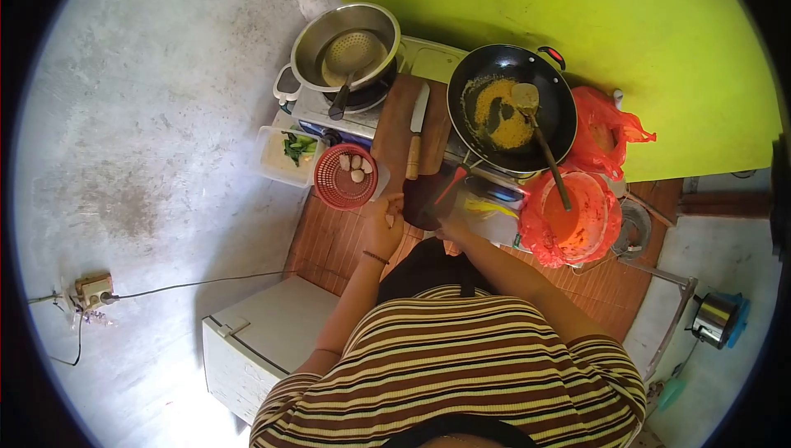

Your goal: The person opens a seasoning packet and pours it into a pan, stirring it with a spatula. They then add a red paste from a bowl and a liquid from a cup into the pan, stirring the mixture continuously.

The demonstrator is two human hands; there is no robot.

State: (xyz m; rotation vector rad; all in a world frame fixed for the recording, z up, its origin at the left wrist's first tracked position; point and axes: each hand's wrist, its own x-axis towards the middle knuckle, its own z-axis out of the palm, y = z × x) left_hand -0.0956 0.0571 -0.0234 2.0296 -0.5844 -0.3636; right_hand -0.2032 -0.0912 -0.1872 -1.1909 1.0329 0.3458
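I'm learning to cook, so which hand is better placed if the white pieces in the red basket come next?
Probably the left hand. It is close to the red basket, while the right hand is farther from it, nearer the wok.

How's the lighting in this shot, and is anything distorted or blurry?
Head view: bright glare at lower left, near the white cabinet; head view: soft shadow on the grey wall; head view: wide-lens curvature, with black corners; head view: right hand looks slightly blurred.
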